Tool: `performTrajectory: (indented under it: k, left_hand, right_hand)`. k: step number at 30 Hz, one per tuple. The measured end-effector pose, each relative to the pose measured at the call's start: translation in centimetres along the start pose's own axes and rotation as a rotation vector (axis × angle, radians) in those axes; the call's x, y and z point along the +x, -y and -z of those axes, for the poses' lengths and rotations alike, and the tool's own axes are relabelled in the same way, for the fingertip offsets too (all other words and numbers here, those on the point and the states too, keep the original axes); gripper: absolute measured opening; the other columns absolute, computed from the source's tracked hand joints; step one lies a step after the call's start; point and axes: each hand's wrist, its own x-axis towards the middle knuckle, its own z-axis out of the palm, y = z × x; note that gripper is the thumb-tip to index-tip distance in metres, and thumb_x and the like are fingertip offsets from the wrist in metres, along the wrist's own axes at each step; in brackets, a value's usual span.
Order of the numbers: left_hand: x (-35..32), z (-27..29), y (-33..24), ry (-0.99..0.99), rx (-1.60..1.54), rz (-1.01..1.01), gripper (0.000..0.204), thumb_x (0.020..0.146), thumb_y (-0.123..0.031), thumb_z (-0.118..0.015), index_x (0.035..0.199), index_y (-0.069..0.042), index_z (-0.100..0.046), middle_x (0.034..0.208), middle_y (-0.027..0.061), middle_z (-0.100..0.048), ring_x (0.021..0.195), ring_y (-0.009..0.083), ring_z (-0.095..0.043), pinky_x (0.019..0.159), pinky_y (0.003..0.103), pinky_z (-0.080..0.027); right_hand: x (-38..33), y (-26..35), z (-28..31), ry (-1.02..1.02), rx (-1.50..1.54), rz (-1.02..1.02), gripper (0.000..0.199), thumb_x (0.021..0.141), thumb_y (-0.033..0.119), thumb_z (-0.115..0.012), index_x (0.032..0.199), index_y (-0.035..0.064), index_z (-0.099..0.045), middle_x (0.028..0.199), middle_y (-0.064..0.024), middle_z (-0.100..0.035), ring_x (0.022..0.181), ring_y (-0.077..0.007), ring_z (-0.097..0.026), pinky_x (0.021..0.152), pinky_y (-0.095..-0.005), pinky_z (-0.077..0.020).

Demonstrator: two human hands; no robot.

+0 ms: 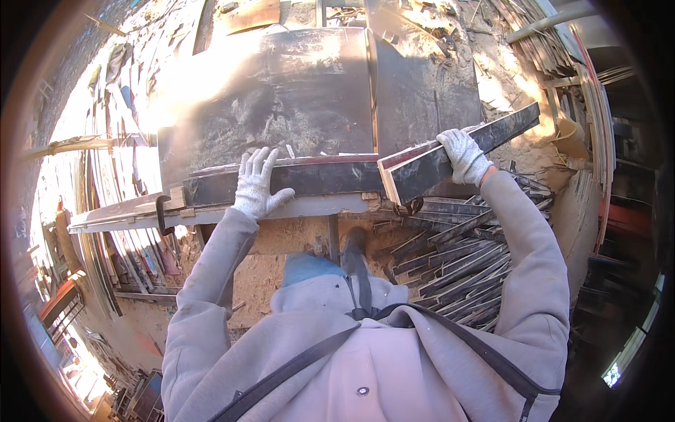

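My left hand (257, 184), in a pale work glove, lies with spread fingers on a long dark board (323, 176) along the near edge of the worktable (302, 91). In my right hand (465, 156), gloved the same way, is a shorter dark plank (422, 172) with pale cut edges, gripped from above. That plank slants up to the far right, and its near end meets the right end of the long board. My right thumb is hidden.
Below the table on the right lies a heap of dark wooden strips (457, 260). A black metal hook (163, 214) hangs at the table's left front. Stacked long strips (112, 239) line the left side; more stacked boards (594, 141) stand at the right.
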Motion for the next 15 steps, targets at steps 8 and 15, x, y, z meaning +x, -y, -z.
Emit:
performTrajectory:
  k: [8,15]
  left_hand:
    - [7.0,4.6,2.2,0.853,-0.179,0.245,0.098,0.06,-0.048,-0.092,0.14,-0.002,-0.059,0.136,0.0232,-0.063,0.131,0.0396,-0.056,0.11,0.047,-0.047]
    - [3.0,2.0,1.2,0.857,-0.081,0.184,0.098,0.053,-0.044,-0.096,0.134,-0.004,-0.059,0.128,0.0205,-0.052,0.128,0.0433,-0.047,0.108,0.052,-0.043]
  right_hand:
    - [3.5,-3.0,2.7,-0.033,0.109,0.068,0.1,0.055,0.024,-0.092,0.14,0.0001,-0.047,0.136,-0.0255,-0.055,0.129,-0.0457,-0.055,0.115,-0.0524,-0.0423]
    - [7.1,-5.5,4.5,-0.091,0.128,0.067,0.095,0.052,0.021,-0.093,0.134,0.0026,-0.048,0.129,-0.0225,-0.056,0.122,-0.0443,-0.056,0.107,-0.0511,-0.0452]
